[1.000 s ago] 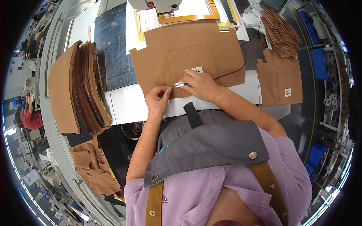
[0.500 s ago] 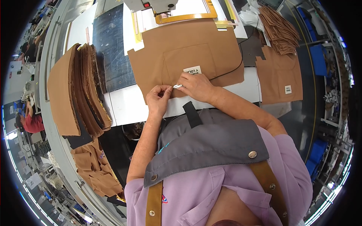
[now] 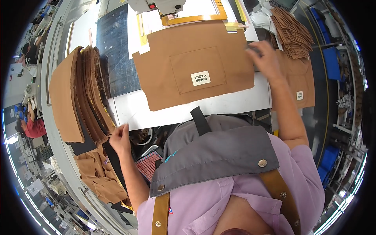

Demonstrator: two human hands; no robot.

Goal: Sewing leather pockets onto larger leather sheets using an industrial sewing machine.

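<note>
A brown fabric panel [image 3: 156,74] lies across the white work surface, with a stitched rectangular outline and a small white label [image 3: 200,78] inside it. At the panel's right edge my right hand [image 3: 267,60] is raised and smeared by motion; something dark shows by its fingers, and what it holds I cannot make out. My left hand [image 3: 120,140] is off the panel, beside the lower corner of a stack of thick brown pieces [image 3: 68,98]. Its fingertips are pinched together; a faint thin line rises from them, too fine to name.
A sewing machine head [image 3: 158,6] and a yellow frame [image 3: 196,18] stand beyond the panel. Right of it lie a pile of folded brown pieces [image 3: 291,33] and another labelled panel [image 3: 301,78]. Brown cloth pieces [image 3: 98,172] hang low at left; a co-worker in red [image 3: 33,124] sits far left.
Both hands have left the panel near the label: the left went down and left, the right up and right. The black cord and small white tool no longer lie over the panel.
</note>
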